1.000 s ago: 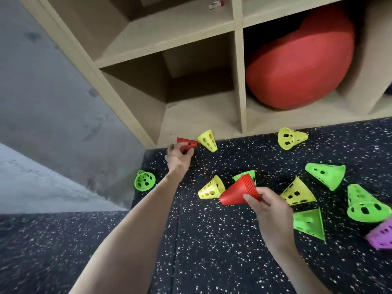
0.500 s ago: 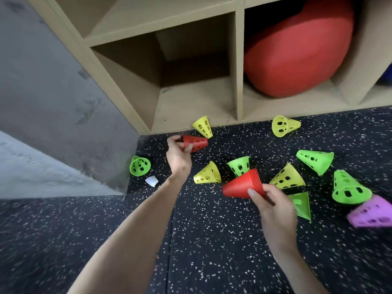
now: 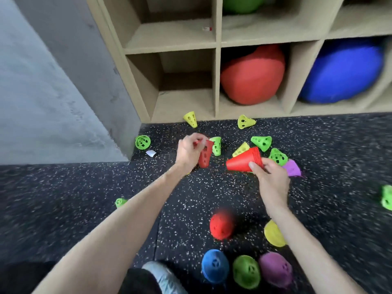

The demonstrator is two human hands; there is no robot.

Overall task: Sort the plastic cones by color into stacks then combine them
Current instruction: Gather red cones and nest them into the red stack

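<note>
Step in hand, by my reading: building the red stack.

Left hand (image 3: 188, 150) grips 1 red cone (image 3: 205, 154) by its wide rim, narrow end hanging down, lifted off the floor (image 3: 106, 209). The frame is blurred here, so finger placement is unclear beyond a curl round the rim.

Right hand (image 3: 270, 177) holds the red stack (image 3: 244, 160) at its rims, thumb across the front, tip pointing left toward the cone. Cone and stack are near each other, not touching.

Loose on the floor at the far side, near the shelf (image 3: 216, 81): 2 yellow cones (image 3: 191, 118), several green cones (image 3: 262, 142) and 1 purple cone (image 3: 292, 168) just right of the right hand. 1 more green lies well apart at the right edge, another small one at the left.

Near side: a red pile (image 3: 221, 227), blurred, plus yellow (image 3: 273, 233), blue (image 3: 214, 265), green (image 3: 246, 271) and purple (image 3: 275, 269) piles. Counts within them cannot be read.

Next move, as judged: turn the cone so its open end faces the stack's tip, then slide it on. The axes need to line up, as the cone hangs roughly at a right angle to the stack. Sorting looks partly done; greens and yellows remain scattered.
</note>
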